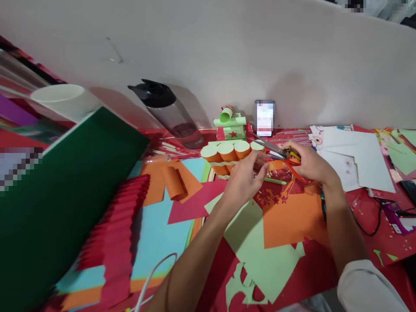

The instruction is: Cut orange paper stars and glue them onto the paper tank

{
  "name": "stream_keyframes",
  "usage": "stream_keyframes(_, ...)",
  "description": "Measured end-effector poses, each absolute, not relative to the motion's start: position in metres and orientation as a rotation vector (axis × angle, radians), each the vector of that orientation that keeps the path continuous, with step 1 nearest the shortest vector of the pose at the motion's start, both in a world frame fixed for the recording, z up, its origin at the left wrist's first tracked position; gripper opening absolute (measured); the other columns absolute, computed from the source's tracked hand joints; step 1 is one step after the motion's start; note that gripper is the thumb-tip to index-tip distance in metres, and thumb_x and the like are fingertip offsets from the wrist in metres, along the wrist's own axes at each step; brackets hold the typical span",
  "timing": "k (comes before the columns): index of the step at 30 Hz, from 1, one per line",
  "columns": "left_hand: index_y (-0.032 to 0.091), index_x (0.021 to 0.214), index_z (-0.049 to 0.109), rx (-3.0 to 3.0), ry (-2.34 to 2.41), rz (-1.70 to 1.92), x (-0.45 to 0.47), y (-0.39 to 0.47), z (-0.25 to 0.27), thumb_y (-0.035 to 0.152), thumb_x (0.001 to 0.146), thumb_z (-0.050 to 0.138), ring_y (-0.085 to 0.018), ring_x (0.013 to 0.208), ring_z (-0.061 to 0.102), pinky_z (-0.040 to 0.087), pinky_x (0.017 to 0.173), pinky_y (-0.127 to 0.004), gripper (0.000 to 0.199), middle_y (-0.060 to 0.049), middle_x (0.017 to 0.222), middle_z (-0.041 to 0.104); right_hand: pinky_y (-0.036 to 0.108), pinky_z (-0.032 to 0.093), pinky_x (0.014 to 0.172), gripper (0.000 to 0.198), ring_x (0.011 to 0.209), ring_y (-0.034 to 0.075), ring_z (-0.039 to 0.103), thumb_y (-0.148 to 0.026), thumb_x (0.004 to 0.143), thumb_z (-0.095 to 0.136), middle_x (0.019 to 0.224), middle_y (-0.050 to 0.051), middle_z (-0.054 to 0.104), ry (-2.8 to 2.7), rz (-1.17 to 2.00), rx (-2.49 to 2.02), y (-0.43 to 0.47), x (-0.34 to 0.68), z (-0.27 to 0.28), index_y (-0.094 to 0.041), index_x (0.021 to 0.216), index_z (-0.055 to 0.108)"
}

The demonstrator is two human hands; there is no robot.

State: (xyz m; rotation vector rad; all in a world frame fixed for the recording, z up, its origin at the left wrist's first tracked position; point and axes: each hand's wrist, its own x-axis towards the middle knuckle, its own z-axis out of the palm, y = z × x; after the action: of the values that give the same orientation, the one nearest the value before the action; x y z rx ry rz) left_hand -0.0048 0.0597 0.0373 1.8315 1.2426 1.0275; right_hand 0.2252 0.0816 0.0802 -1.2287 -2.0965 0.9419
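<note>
My right hand [307, 162] holds a pair of scissors [268, 144] by its red-orange handles, the blades parted and pointing up and left. Fingers of my left hand [245, 177] are pinched at the end of a small orange paper strip [276, 165], which lies just below the scissors. Behind my left hand stands a paper model with orange rolls capped in pale green [226, 151]. At its back is a green paper piece [232, 131] with a red star and a small tube on top. Orange paper scraps [276, 196] lie beneath my hands.
Orange paper [289, 221] and cut pale green paper [256, 247] lie in front. Left are a rolled orange piece [174, 183], pleated red paper [118, 234] and a large green board [74, 186]. A bottle [173, 117] and phone [264, 119] stand behind; white sheets [354, 156] lie right.
</note>
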Motion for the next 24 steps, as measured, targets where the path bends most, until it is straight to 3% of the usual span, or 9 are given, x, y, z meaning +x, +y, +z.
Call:
stream_keyframes(5,0.021,0.109,0.062,1.676,1.15,1.021,-0.0021,0.0624,0.0322,0.039,0.097,0.06,-0.021,0.081,0.072,0.056,0.071,-0.032,0.021,-0.006,0.092,0.072,0.037,0.055,0.091,0.029,0.101,0.025,0.071,-0.022,0.083,0.074,0.109,0.002,0.073,-2.116,0.936,-1.201,0.0815,0.2295,0.0852,-0.027,0.109,0.062)
stream_keyframes(11,0.021,0.092,0.057,1.528,1.035,1.061,0.001,0.064,0.0296,0.039,0.094,0.064,-0.017,0.071,0.069,0.055,0.07,-0.03,0.019,-0.002,0.081,0.067,0.036,0.055,0.087,0.027,0.096,0.025,0.07,-0.022,0.083,0.073,0.108,0.003,0.074,-2.111,0.877,-1.242,0.0814,0.2332,0.0879,-0.026,0.107,0.062)
stream_keyframes(16,0.023,0.094,0.053,1.594,1.136,1.069,0.0011,0.0599,0.031,0.038,0.096,0.06,-0.019,0.076,0.07,0.055,0.072,-0.032,0.017,-0.002,0.081,0.069,0.037,0.055,0.089,0.031,0.103,0.027,0.071,-0.023,0.082,0.075,0.112,0.004,0.075,-2.105,0.879,-1.207,0.0806,0.2298,0.0882,-0.027,0.11,0.063)
stream_keyframes(24,0.024,0.093,0.05,1.843,1.442,1.071,-0.007,0.0582,0.0384,0.031,0.096,0.053,-0.019,0.073,0.07,0.049,0.069,-0.03,0.008,-0.001,0.084,0.073,0.039,0.056,0.087,0.03,0.096,0.026,0.073,-0.025,0.084,0.076,0.107,0.003,0.075,-2.094,0.808,-1.283,0.0796,0.2244,0.0858,-0.027,0.111,0.063)
